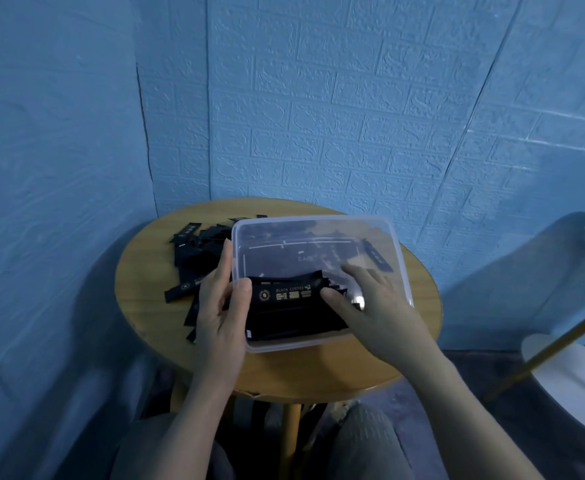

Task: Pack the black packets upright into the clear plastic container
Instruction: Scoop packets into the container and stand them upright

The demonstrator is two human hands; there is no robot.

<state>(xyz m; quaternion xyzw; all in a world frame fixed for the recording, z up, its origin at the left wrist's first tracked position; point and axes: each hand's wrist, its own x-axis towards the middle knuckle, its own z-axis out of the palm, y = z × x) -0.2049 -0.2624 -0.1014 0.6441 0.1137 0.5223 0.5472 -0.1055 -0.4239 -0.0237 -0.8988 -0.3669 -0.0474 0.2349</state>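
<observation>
Black packets stacked at near wall of clear plastic container on desk, pinched by left hand fingers; right hand fingers spread, apparently pressing stack; loose packets behind

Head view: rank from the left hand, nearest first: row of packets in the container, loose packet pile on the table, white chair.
1. Row of packets: the left hand grips its left end, in the container's near side.
2. Loose packet pile: on the table, just beyond the hand, left of the container.
3. White chair: far right, off the table.
</observation>
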